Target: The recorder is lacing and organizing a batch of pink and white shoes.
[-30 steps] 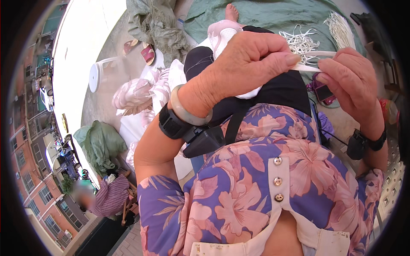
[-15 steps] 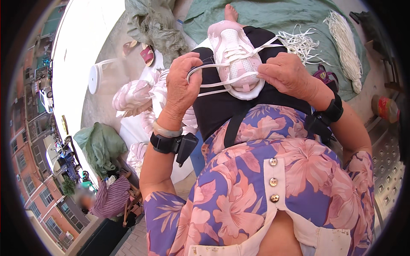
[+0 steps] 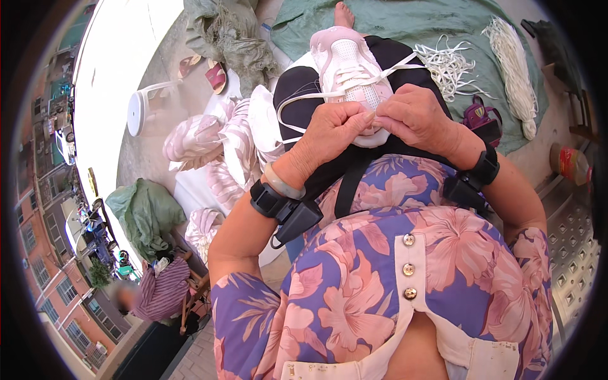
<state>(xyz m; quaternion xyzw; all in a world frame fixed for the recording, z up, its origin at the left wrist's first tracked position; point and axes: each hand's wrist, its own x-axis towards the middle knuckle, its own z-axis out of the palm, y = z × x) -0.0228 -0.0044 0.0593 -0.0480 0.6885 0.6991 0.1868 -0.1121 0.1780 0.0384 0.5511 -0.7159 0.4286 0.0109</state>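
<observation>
A pale pink and white sneaker point(image 3: 342, 52) lies on my black-clad lap, with white lacing across its upper. Over its near end my left hand point(image 3: 334, 128) and my right hand point(image 3: 415, 119) meet, fingertips pinched together and touching. A white shoelace point(image 3: 297, 97) loops out to the left from the shoe and runs back toward my left hand. Another stretch of lace reaches right across my knee. Both hands are closed on the lace, though its end between the fingertips is mostly hidden. My hands cover part of the shoe's near end.
Several pink and white shoes point(image 3: 197, 136) are piled at my left by a white stool point(image 3: 137, 113). Loose white laces point(image 3: 445, 66) and a long lace bundle point(image 3: 512, 76) lie on green cloth point(image 3: 304, 31). A seated person point(image 3: 163, 291) is at lower left.
My left hand has moved right and nearer, from the left side of the shoe to my right hand. The lace loop at the left has slackened. My right hand stays near the shoe.
</observation>
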